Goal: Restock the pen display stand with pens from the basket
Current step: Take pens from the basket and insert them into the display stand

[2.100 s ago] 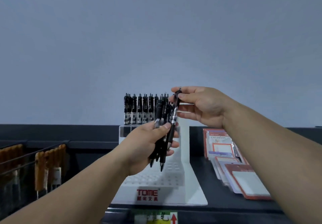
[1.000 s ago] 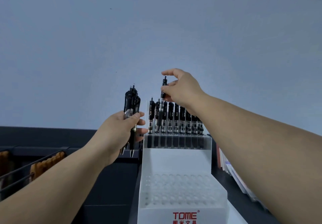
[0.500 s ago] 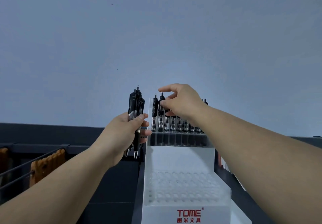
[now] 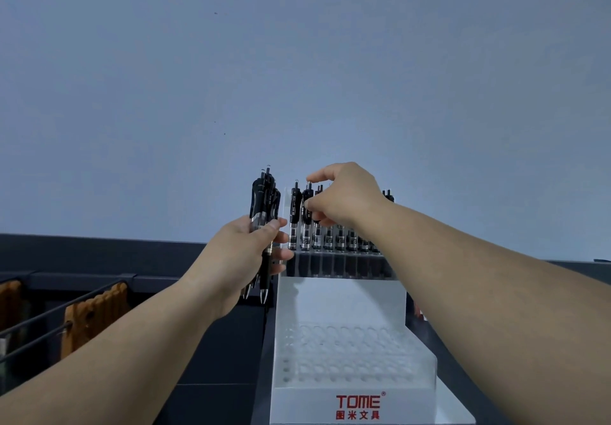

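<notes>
1. top row of the display stand (image 4: 340, 299), at 12 o'clock, looks full of pens (image 4: 340, 239); lower holes (image 4: 347, 352) at 6 o'clock are empty.
2. right hand (image 4: 344, 196) pinches a seated pen (image 4: 307, 219).
3. left hand (image 4: 244, 252), at 9 o'clock, grips a spare bundle (image 4: 264, 200).

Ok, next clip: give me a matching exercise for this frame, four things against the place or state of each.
Things: 1 bundle of pens; 2 top row; 3 lower holes; 4 orange-brown items.
States: A in the wire rack at left; B no pens in them; C gripped by the left hand; D holds black pens, the right hand pinching the second pen.
Pairs: 1-C; 2-D; 3-B; 4-A.
</notes>
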